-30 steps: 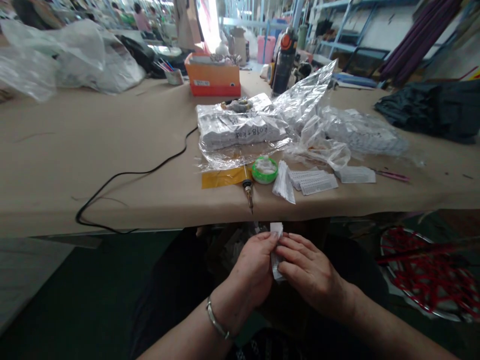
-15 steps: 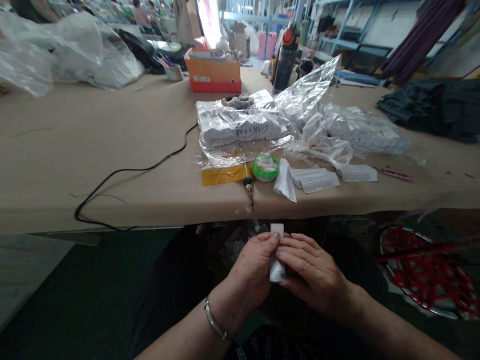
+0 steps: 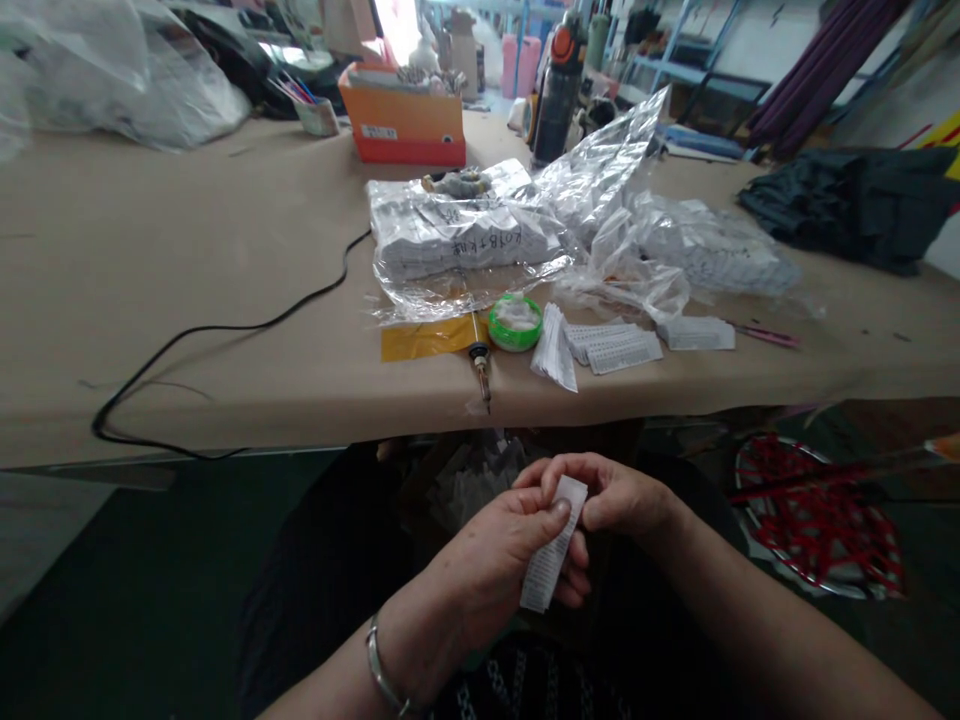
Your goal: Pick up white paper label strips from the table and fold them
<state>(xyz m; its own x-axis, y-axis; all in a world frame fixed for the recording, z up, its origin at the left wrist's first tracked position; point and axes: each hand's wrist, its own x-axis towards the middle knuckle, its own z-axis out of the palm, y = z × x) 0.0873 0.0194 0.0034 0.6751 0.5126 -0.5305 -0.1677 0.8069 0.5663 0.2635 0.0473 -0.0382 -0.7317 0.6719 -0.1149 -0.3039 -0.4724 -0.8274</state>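
Note:
Over my lap, my left hand (image 3: pixel 487 560) grips a small stack of white printed labels (image 3: pixel 549 565), its thumb flat on the front. My right hand (image 3: pixel 626 495) has its fingers curled in around the upper end of the stack, pinching it near the edge. The labels tilt, with their lower end toward me. On the table edge ahead lie more labels in a fanned pile (image 3: pixel 555 350), a spread pile (image 3: pixel 622 348) and a neat stack (image 3: pixel 699 333). Beside them are a green round tub (image 3: pixel 516 338) and a soldering-iron-like tool (image 3: pixel 481 365) with a metal tip.
A black cable (image 3: pixel 262 325) loops across the table (image 3: pixel 247 220). Clear plastic bags (image 3: pixel 480 240) of white bundles lie behind the labels. Farther back stand an orange box (image 3: pixel 405 130) and a dark bottle (image 3: pixel 556 110). At lower right, a round basket (image 3: pixel 750 470) holds red strips.
The stack of labels has gone from upright to tilted. My right hand's fingers, stretched along it before, now curl around its upper end. The view has shifted slightly.

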